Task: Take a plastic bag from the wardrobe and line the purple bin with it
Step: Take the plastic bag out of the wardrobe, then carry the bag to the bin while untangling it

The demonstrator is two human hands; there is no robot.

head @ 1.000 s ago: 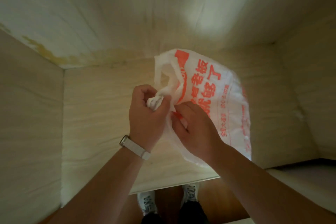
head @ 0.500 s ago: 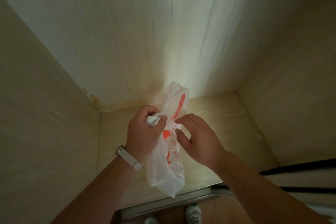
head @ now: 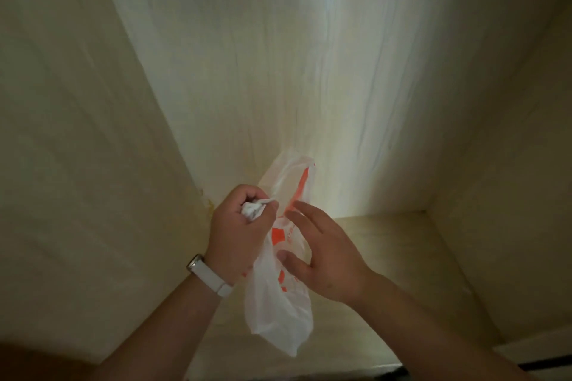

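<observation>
A white plastic bag (head: pixel 280 312) with orange print hangs in front of me inside the wardrobe. My left hand (head: pixel 236 237), with a white watch band on the wrist, is fisted around the bag's bunched top. My right hand (head: pixel 325 252) is beside it on the right, fingers spread, thumb and fingertips touching the bag's side without a firm grip. The bag's lower part dangles free above the wardrobe floor. The purple bin is not in view.
I face a pale wood-grain wardrobe compartment: back panel (head: pixel 309 71), left wall (head: pixel 77 133), right wall (head: pixel 510 148) and floor (head: pixel 402 272). A yellowish stain (head: pixel 209 202) marks the lower left corner. The front edge and a dark track (head: pixel 544 363) show at bottom right.
The view tilted up, so my shoes dropped out of sight. The bag went from spread wide to hanging narrow from my left fist. My right hand let go of its pinch and spread its fingers.
</observation>
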